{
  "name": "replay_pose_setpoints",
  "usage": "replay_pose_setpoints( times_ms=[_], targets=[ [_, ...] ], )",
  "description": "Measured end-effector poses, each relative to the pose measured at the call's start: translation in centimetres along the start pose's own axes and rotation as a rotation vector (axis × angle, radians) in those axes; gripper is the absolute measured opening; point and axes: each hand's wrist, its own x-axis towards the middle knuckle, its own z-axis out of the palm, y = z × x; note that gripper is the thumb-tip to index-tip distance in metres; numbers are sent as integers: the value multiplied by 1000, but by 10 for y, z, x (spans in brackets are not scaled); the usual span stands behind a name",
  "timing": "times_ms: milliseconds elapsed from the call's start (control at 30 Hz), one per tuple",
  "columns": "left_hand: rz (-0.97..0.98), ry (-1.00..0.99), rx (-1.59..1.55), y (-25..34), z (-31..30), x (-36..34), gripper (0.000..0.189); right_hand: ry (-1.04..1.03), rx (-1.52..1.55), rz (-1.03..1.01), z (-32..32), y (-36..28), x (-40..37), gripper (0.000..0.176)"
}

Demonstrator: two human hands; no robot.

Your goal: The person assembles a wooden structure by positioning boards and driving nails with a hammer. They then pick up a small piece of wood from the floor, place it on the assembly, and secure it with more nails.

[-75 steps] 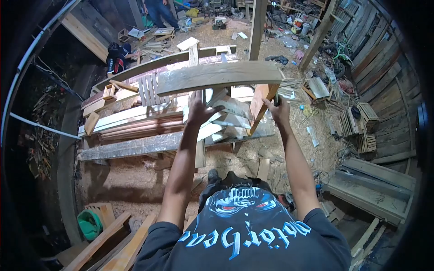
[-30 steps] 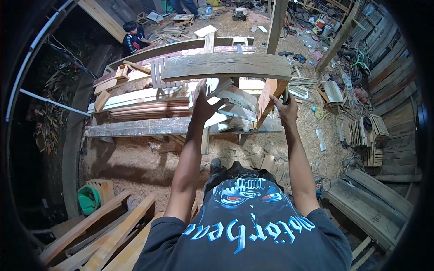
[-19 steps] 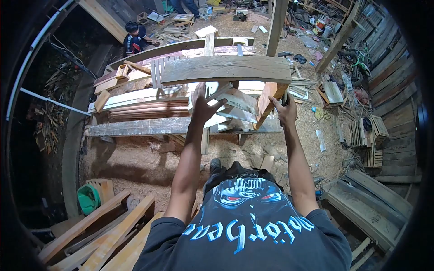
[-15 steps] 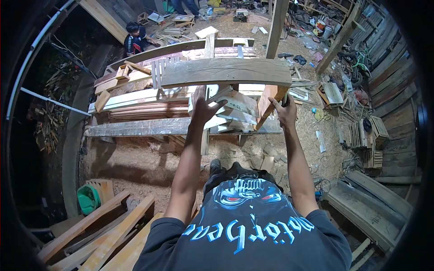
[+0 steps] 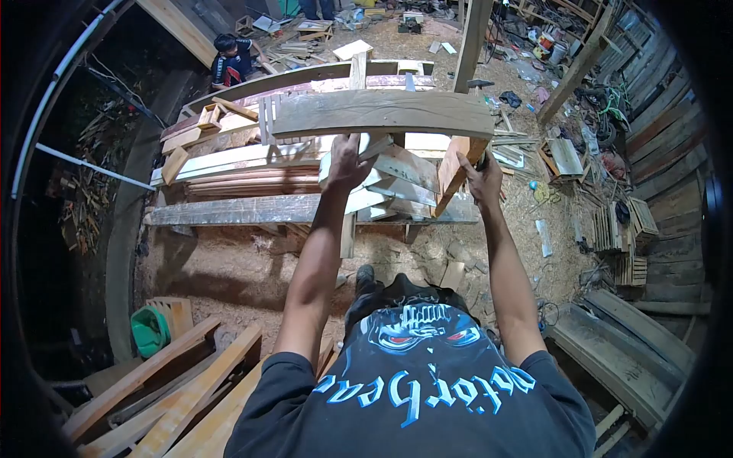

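Note:
A wide grey-brown plank stretches across in front of me, its lower edge slightly curved. My left hand is at that lower edge, its fingers curled and their tips partly hidden by the plank. A shorter orange-brown board slants down from under the plank's right end. My right hand is closed on this board's right side, thumb on its near face. Thin slats stand at the plank's left end. Below the plank, several pale offcut boards lie crossed over one another.
A workbench beam runs along the near side, with long boards stacked behind it. A hammer lies beyond the plank's right end. Another person is low down at the far left. Timber and a green container are at lower left.
My left hand has gone from spread fingers to curled ones at the plank's lower edge. The plank has shifted slightly upward in view. My right hand stays on the orange-brown board.

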Motion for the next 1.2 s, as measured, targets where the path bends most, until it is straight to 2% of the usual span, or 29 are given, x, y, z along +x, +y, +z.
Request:
replay_pose_setpoints(
  times_ms=[100,167,267,367,433,500,600,667,767,833,867,1067,1200],
  targets=[
    [-96,-81,9,-4,1,10,57,45,-61,-21,2,14,15,45],
    [-50,-15,12,-4,6,16,55,62,-37,-52,3,11,15,41],
    [1,29,-15,-6,13,23,53,56,43,22,3,-2,17,39],
    [-84,-16,21,0,10,27,54,66,135,52,4,-3,25,37],
    [-201,-129,33,4,4,28,64,56,101,120,4,-17,24,36],
    [-128,-59,39,0,2,33,62,36,70,109,8,-7,27,38],
    [-56,-34,-49,-11,2,32,59,62,-227,-42,11,1,21,51],
    [-69,-48,-92,-21,-1,28,61,80,-203,-78,16,3,16,51],
    [-79,-64,-112,-21,-7,28,64,62,-266,-44,28,-7,7,53],
    [-77,-66,-109,-19,-7,24,65,109,-328,105,28,-6,8,55],
    [-88,-64,-91,-17,-6,24,67,132,-295,56,28,11,9,57],
    [-113,-87,-81,-18,-10,19,81,101,-278,74,26,-15,0,59],
    [-77,-46,-108,-17,-12,21,80,86,-198,60,24,-9,1,59]
  ],
)
